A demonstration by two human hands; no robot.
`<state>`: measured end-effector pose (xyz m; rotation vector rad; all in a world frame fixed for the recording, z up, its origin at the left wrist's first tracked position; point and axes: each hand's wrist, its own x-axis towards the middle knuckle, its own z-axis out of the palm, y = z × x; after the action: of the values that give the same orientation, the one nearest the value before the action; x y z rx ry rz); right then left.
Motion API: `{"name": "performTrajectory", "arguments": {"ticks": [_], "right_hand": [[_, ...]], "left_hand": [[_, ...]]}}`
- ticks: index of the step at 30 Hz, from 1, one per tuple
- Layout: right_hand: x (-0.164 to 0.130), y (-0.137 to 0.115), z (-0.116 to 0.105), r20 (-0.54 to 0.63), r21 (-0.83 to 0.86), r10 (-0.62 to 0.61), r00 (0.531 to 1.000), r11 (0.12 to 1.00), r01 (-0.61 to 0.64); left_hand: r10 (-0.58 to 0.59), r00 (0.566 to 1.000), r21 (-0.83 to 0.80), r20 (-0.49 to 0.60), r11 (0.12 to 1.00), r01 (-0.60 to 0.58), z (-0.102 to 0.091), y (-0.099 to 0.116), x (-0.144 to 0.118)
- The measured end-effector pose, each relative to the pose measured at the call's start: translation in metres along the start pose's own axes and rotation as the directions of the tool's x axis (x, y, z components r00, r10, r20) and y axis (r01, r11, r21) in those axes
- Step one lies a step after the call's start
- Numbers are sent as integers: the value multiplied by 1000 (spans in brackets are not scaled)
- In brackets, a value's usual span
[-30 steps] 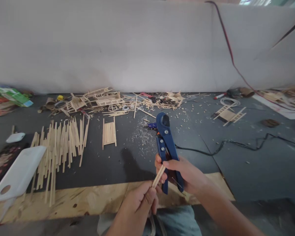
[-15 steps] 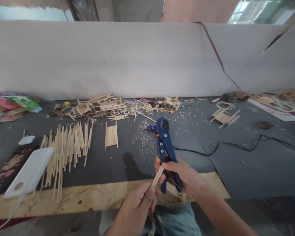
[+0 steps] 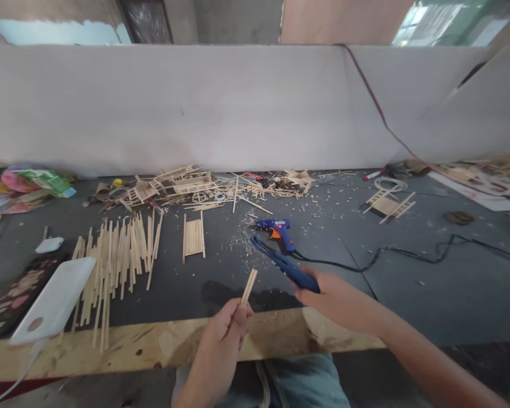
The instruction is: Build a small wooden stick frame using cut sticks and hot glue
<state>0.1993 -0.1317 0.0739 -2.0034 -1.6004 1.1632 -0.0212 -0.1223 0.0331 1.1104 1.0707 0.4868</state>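
A loose row of long pale wooden sticks (image 3: 114, 255) lies fanned across the dark mat, within easy reach. Just right of it a small glued panel of sticks (image 3: 194, 236) lies flat. The left hand (image 3: 225, 331) pinches a short cut wooden stick (image 3: 249, 287) upright between fingertips, clear of the mat. The right hand (image 3: 338, 297) is closed round the blue-handled cutter (image 3: 285, 265), held low, pointing away. Beyond lies a blue glue gun (image 3: 277, 229).

Stick-littered dark mat (image 3: 221, 283), glue gun (image 3: 276, 229)
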Motion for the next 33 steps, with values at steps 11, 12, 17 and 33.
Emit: {"name": "performTrajectory", "arguments": {"ticks": [11,12,17,33], "right_hand": [[-10,2,5,88,-27,-81,993,996,84],[-10,2,5,94,-30,-83,992,996,87],[-4,5,7,87,-90,-85,993,992,92],[41,11,9,18,-398,-37,999,916,41]], "left_hand": [[-20,1000,22,-21,1000,20,2,0,1],[-15,1000,31,-23,999,16,2,0,2],[8,1000,67,-26,998,-6,3,2,5],[2,1000,34,-20,999,-2,-2,7,41]]}}
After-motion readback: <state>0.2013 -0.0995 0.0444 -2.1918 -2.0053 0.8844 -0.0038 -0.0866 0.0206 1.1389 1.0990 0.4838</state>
